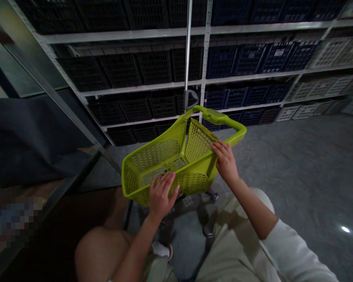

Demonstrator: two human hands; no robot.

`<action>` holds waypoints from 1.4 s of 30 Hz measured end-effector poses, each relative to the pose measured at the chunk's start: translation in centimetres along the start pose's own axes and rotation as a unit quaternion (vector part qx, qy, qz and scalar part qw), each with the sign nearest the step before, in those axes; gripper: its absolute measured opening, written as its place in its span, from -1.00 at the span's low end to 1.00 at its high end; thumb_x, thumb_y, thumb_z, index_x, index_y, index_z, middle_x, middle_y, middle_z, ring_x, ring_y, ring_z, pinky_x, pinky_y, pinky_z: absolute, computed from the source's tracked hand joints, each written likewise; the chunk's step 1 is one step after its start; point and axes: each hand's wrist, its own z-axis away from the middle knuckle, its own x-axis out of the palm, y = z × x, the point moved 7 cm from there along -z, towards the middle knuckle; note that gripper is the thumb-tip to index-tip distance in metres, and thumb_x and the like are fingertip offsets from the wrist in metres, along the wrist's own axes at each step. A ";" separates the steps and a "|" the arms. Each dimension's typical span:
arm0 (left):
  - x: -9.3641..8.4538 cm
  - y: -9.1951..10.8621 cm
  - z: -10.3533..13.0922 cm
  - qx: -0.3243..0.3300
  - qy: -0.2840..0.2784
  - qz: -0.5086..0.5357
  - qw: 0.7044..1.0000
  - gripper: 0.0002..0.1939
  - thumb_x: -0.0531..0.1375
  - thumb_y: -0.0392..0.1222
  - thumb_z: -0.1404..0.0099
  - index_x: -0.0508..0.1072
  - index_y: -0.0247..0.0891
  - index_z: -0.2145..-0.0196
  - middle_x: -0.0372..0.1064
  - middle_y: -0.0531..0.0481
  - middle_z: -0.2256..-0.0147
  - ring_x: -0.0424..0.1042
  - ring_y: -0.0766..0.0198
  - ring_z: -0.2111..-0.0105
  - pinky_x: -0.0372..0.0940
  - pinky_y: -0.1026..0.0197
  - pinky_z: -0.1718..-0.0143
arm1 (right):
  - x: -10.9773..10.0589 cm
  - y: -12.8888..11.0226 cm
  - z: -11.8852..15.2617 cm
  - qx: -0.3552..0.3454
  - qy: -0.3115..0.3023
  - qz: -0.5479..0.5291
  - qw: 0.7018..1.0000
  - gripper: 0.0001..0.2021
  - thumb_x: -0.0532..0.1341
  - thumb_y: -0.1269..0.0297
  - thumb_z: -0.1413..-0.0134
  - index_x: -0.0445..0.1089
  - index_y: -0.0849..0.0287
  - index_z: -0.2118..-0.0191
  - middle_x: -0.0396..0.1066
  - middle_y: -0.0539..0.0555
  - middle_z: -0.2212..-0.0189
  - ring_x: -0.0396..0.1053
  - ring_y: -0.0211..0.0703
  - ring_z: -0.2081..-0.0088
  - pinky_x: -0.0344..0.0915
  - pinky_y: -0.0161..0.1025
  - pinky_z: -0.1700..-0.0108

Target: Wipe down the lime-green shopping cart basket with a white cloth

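Observation:
A lime-green plastic shopping cart (pixel 191 184) stands in front of me, its basket turned to the left and its push handle (pixel 238 133) to the right. My left hand (pixel 161 196) holds the near rim of the basket, fingers laid over the edge and thumb on the outer side. Farther right, my right hand (pixel 224 158) grips the same rim beside the perforated rear flap (pixel 200 141), with its fingertips over the edge. Nothing lies in the visible part of the basket; its near inner side is partly hidden by my left hand.
Behind the cart rise white metal shelves (pixel 153 87) with rows of black crates (pixel 153 66), blue crates (pixel 250 58) and pale crates (pixel 331 53). A shiny pole (pixel 188 47) with a grey grip stands at the cart's far side. A metal-framed bench (pixel 76 184) is at left.

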 end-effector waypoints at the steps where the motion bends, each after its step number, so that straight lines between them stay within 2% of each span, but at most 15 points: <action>1: 0.2 0.5 -0.7 0.004 0.010 -0.002 1.000 -0.34 0.07 -0.15 -0.45 -0.06 -0.07 -0.41 0.40 -0.10 -0.17 0.36 0.10 -0.20 0.10 -0.13 -0.29 | 0.0 -0.2 0.0 0.000 -0.002 0.000 1.000 -0.35 0.04 0.57 -0.03 0.23 0.13 -0.28 0.37 0.22 -0.16 0.14 0.13 -0.30 -0.02 0.29 -0.38; 3: 1.0 2.3 -2.8 0.038 0.007 0.001 0.999 -0.31 0.06 -0.16 -0.45 -0.14 -0.11 -0.43 0.35 -0.11 -0.22 0.29 0.10 -0.26 0.08 -0.11 -0.32 | 0.1 -0.6 -0.1 -0.001 -0.007 0.004 1.000 -0.31 0.03 0.57 -0.02 0.19 0.08 -0.31 0.36 0.19 -0.18 0.15 0.12 -0.31 -0.01 0.29 -0.37; 9: 5.9 7.5 -9.4 0.094 -0.084 0.030 0.992 -0.19 0.03 -0.10 -0.43 -0.33 -0.36 -0.44 -0.18 -0.19 -0.43 -0.19 0.06 -0.44 -0.05 -0.09 -0.40 | -0.2 -1.3 0.2 -0.055 -0.053 0.058 0.995 -0.29 -0.04 0.61 -0.11 0.09 0.06 -0.37 0.31 0.16 -0.25 0.12 0.02 -0.35 -0.02 0.18 -0.37; 12: 7.8 8.3 -10.0 0.104 -0.094 0.058 0.988 -0.19 0.02 -0.04 -0.43 -0.29 -0.39 -0.43 -0.18 -0.23 -0.43 -0.17 0.05 -0.43 -0.04 -0.08 -0.39 | -1.7 0.6 -0.1 -0.112 -0.093 0.095 0.985 -0.28 -0.06 0.64 -0.13 0.07 0.03 -0.38 0.28 0.12 -0.28 0.11 -0.05 -0.36 -0.15 0.19 -0.40; 14: 8.4 8.3 -9.9 0.099 -0.092 0.070 0.988 -0.22 0.01 -0.03 -0.43 -0.23 -0.38 -0.43 -0.18 -0.21 -0.43 -0.16 0.08 -0.43 -0.04 -0.06 -0.39 | -3.6 3.5 -0.8 -0.103 -0.077 0.122 0.984 -0.30 -0.06 0.64 -0.13 0.14 0.01 -0.35 0.33 0.10 -0.25 0.15 -0.05 -0.34 -0.18 0.22 -0.39; 17: 8.6 8.2 -9.7 0.078 -0.086 0.077 0.990 -0.23 0.03 -0.01 -0.42 -0.18 -0.37 -0.42 -0.17 -0.18 -0.44 -0.15 0.11 -0.43 -0.04 -0.02 -0.39 | -6.2 8.0 -2.0 -0.012 -0.010 0.159 0.987 -0.35 -0.03 0.62 -0.12 0.23 0.03 -0.30 0.38 0.14 -0.21 0.19 0.04 -0.32 -0.17 0.30 -0.35; 19: 8.5 8.5 -9.7 0.064 -0.084 0.073 0.992 -0.21 0.05 0.01 -0.42 -0.18 -0.38 -0.42 -0.17 -0.17 -0.44 -0.15 0.12 -0.43 -0.06 -0.01 -0.39 | -6.5 8.9 -2.0 0.045 0.019 0.169 0.984 -0.34 -0.01 0.60 -0.10 0.21 0.05 -0.31 0.35 0.20 -0.23 0.20 0.09 -0.31 -0.16 0.34 -0.33; 22: 8.5 9.0 -9.8 0.050 -0.084 0.058 0.993 -0.20 0.05 0.02 -0.42 -0.20 -0.38 -0.42 -0.20 -0.15 -0.44 -0.18 0.13 -0.43 -0.10 0.00 -0.41 | -4.6 5.8 -1.1 0.041 0.014 0.162 0.986 -0.32 -0.02 0.59 -0.12 0.12 0.05 -0.36 0.31 0.21 -0.25 0.24 0.05 -0.29 -0.17 0.29 -0.35; 24: 8.5 9.2 -9.8 0.046 -0.086 0.046 0.994 -0.20 0.05 0.02 -0.42 -0.20 -0.38 -0.42 -0.21 -0.15 -0.45 -0.20 0.14 -0.44 -0.11 0.00 -0.41 | -3.1 2.8 -0.4 -0.014 -0.027 0.142 0.989 -0.32 -0.05 0.60 -0.14 0.11 0.06 -0.37 0.29 0.18 -0.27 0.22 -0.01 -0.30 -0.13 0.18 -0.36; 26: 8.5 9.2 -9.7 0.042 -0.087 0.039 0.995 -0.20 0.06 0.01 -0.41 -0.20 -0.38 -0.42 -0.21 -0.15 -0.44 -0.21 0.13 -0.44 -0.10 -0.02 -0.41 | -2.4 1.4 -0.1 -0.073 -0.077 0.119 0.987 -0.32 -0.06 0.63 -0.13 0.13 0.07 -0.36 0.28 0.16 -0.28 0.19 -0.07 -0.32 -0.07 0.09 -0.35; 29: 8.4 9.0 -9.5 0.041 -0.087 0.040 0.995 -0.19 0.06 0.00 -0.41 -0.22 -0.37 -0.42 -0.20 -0.14 -0.44 -0.20 0.12 -0.44 -0.07 -0.05 -0.41 | -3.8 3.5 -1.1 -0.071 -0.074 0.119 0.988 -0.35 -0.05 0.64 -0.10 0.26 0.06 -0.28 0.36 0.13 -0.22 0.25 -0.06 -0.28 -0.08 0.11 -0.35; 32: 8.4 9.1 -9.4 0.039 -0.086 0.044 0.995 -0.18 0.06 0.00 -0.41 -0.24 -0.37 -0.43 -0.23 -0.14 -0.45 -0.21 0.11 -0.44 -0.08 -0.07 -0.41 | -5.7 6.6 -2.2 0.019 0.005 0.147 0.989 -0.41 -0.03 0.62 -0.09 0.35 0.06 -0.18 0.43 0.15 -0.16 0.30 0.02 -0.25 -0.16 0.23 -0.35; 35: 8.5 9.4 -9.4 0.029 -0.084 0.040 0.995 -0.16 0.08 0.01 -0.40 -0.24 -0.39 -0.42 -0.27 -0.15 -0.45 -0.24 0.09 -0.44 -0.11 -0.07 -0.42 | -4.6 5.0 -1.7 0.036 0.024 0.147 0.988 -0.41 -0.03 0.61 -0.08 0.33 0.10 -0.19 0.41 0.19 -0.17 0.30 0.03 -0.25 -0.16 0.23 -0.34; 39: 8.6 9.7 -9.4 0.017 -0.078 0.037 0.996 -0.14 0.10 -0.05 -0.38 -0.27 -0.39 -0.43 -0.27 -0.18 -0.45 -0.24 0.08 -0.44 -0.07 -0.06 -0.41 | -2.0 1.0 -0.8 -0.068 -0.060 0.102 0.991 -0.38 -0.03 0.63 -0.08 0.30 0.09 -0.22 0.38 0.14 -0.20 0.30 -0.06 -0.25 -0.10 0.09 -0.36; 42: 8.4 9.8 -9.2 0.012 -0.068 0.050 0.996 -0.13 0.09 -0.10 -0.38 -0.33 -0.33 -0.44 -0.26 -0.18 -0.45 -0.20 0.05 -0.44 -0.01 -0.11 -0.39 | -3.5 3.4 -1.6 -0.038 -0.032 0.112 0.992 -0.38 -0.03 0.63 -0.05 0.35 0.05 -0.18 0.43 0.12 -0.16 0.36 -0.03 -0.20 -0.20 0.18 -0.37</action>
